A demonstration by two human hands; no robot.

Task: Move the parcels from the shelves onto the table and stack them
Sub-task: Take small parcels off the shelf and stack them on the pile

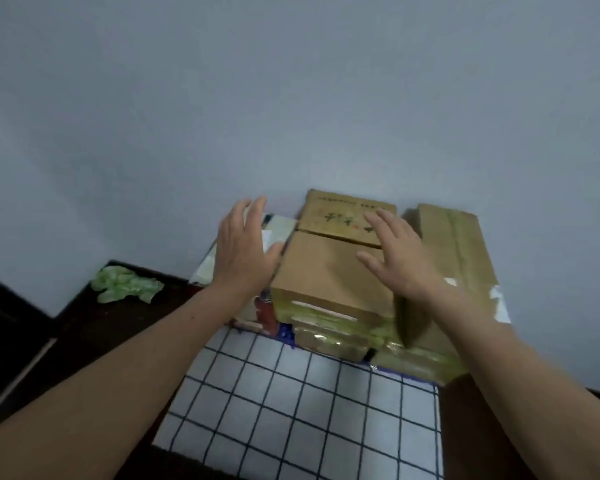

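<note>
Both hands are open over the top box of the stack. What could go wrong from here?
1. The left hand and right hand grip nothing, so a nudge could slide the top box off the uneven taped parcels beneath.
2. The right box looks tilted against them and may shift if they move.

Matt brown cardboard parcels [329,271], glossy tape; checked cloth [291,410].

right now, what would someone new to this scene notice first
Two open hands, the left hand and the right hand, spread at either side of a brown cardboard parcel topping a stack by the wall. The stack sits at the far end of a grid-patterned white cloth, and a crumpled green bag lies on the dark table to its left.
</note>
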